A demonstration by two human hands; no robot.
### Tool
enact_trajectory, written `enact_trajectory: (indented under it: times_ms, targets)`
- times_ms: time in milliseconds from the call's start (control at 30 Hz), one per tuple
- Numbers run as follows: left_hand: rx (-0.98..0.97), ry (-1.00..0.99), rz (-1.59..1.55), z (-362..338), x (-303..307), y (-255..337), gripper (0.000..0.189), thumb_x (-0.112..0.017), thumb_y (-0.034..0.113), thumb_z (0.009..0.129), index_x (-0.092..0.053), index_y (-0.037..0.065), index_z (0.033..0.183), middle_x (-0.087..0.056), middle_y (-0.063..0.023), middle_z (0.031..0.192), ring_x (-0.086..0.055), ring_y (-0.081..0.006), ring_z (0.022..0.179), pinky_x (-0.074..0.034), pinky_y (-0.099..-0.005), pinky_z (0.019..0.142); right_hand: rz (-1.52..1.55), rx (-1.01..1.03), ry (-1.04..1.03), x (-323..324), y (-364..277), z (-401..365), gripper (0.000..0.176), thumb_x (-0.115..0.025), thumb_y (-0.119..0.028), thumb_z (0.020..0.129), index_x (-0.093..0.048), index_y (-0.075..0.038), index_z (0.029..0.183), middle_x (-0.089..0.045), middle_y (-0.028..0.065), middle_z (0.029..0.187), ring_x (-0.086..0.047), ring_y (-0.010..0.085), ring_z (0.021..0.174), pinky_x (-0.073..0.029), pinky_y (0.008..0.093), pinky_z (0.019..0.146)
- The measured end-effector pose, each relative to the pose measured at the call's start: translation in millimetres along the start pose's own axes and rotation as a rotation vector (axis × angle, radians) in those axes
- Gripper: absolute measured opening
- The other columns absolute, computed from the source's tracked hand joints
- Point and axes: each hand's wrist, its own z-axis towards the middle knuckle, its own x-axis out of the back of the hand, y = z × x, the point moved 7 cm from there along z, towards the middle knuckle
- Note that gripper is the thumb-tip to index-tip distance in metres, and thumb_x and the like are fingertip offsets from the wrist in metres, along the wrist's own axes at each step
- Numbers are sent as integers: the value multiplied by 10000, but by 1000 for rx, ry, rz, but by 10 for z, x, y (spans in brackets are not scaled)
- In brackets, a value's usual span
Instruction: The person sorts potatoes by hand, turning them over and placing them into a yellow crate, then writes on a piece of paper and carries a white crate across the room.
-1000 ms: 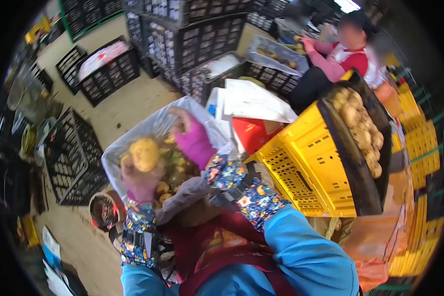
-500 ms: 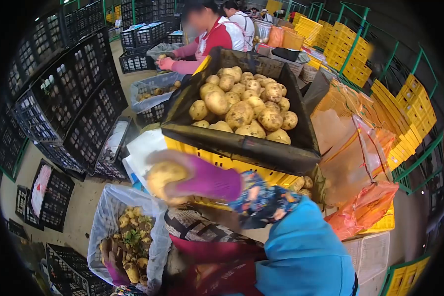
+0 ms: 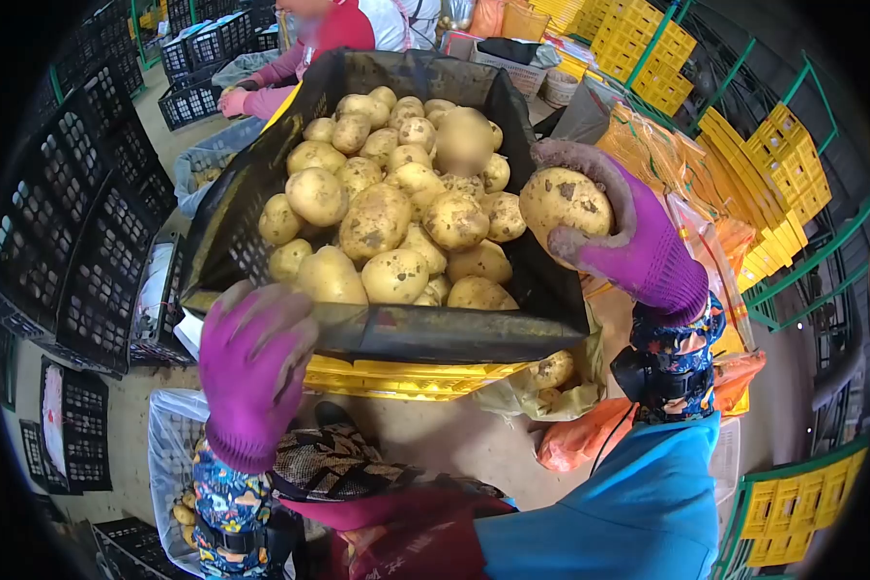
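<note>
Potato point(image 3: 563, 209), oval and yellow, is pinched between thumb and fingers of the purple-gloved right hand point(image 3: 638, 237), just beside the black-lined yellow plastic crate point(image 3: 406, 377). Looks firm, weighty, bruisable; that broad middle seems the place to grip! Dark soil speckles its skin. Purple-gloved left hand point(image 3: 256, 372): fingers close together, rim contact unclear.

Right hand point(image 3: 643, 232) holds a potato point(image 3: 563, 208), left hand point(image 3: 251, 372) perhaps touching the liner point(image 3: 435, 333).

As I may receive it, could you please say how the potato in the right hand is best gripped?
Probably grip the potato by its left end, coming from the left: that rounded end is bare, while the right hand wraps the other.
</note>
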Motion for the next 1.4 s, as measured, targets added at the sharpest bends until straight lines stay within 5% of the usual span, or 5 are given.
enact_trajectory:
  times_ms: [467, 567, 700, 1267, 1400]
  targets:
    - [56, 29, -127, -70, -90, -68, 236, -657, 19, 757, -608, 63, 984, -682, -173, 1058, -636, -399, 1012, -461, -560, 929, -147, 168, -353, -690, 131, 500, 626, -784, -207, 759, -533, -72, 1316, -605, 154, 1223, -604, 303, 1147, -471, 382, 983]
    - [91, 57, -90, -90, -73, -64, 223, -669, 37, 767, -596, 70, 975, -690, -168, 1037, -638, -398, 989, -470, -552, 904, -202, 220, -813, -1015, 265, 333, 593, -728, -278, 835, -519, -64, 1347, -604, 167, 1231, -593, 308, 1164, -452, 392, 1008]
    - [84, 33, -144, -73, -64, -89, 238, -693, 35, 734, -605, 60, 954, -690, -161, 1034, -639, -389, 979, -477, -532, 872, -42, -142, -980, -1086, 505, 404, 530, -653, -328, 927, -518, -53, 1359, -625, 180, 1190, -613, 269, 1120, -474, 381, 964]
    - [85, 152, -90, -122, 24, -45, 141, -716, 10, 755, -663, 35, 883, -680, -104, 1110, -633, -340, 1072, -475, -488, 928, -373, -216, -1043, -1023, 837, 350, 560, -618, -494, 936, -550, -60, 1283, -648, 134, 1162, -626, 239, 1064, -476, 374, 952]
    - [71, 206, -80, -169, 15, -25, 181, -711, 14, 766, -657, 43, 936, -675, -103, 1137, -626, -337, 1088, -472, -494, 940, -126, 36, -893, -1064, 518, 308, 527, -678, -369, 912, -546, -73, 1327, -649, 124, 1154, -622, 215, 1069, -478, 368, 936]
